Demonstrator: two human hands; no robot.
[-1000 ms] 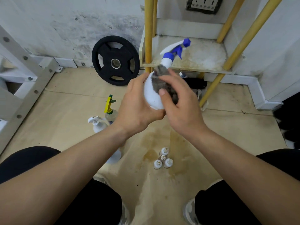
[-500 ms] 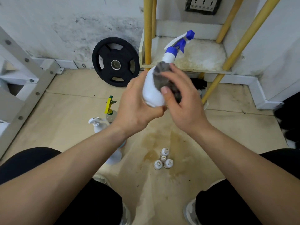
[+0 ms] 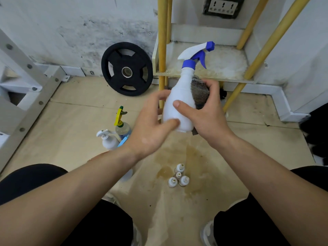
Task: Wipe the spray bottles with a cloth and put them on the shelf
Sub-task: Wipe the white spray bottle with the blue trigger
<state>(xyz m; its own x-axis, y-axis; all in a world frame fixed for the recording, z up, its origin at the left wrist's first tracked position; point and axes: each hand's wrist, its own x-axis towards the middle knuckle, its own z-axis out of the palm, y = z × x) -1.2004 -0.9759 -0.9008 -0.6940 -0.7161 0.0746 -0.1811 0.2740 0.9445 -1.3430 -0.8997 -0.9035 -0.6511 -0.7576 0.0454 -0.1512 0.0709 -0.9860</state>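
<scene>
Where stained floor (image 3: pixel 71 121) meets wall (image 3: pixel 71 23), shelf (image 3: pixel 230 68) and weight plate (image 3: pixel 126 48) stand.

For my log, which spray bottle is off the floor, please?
The blue-trigger bottle, held by left hand and right hand; the yellow-trigger bottle and all-white bottle stand on the floor.

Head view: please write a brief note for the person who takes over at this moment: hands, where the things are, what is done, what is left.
Left hand: grips the white spray bottle low on its body, held up in front of the shelf.
Right hand: presses the grey cloth against the bottle's far side, thumb on the front.
Done: wiping of this bottle is under way.
Left: finish it, set it on the shelf; then the yellow-trigger bottle and the small white bottle on the floor.
</scene>
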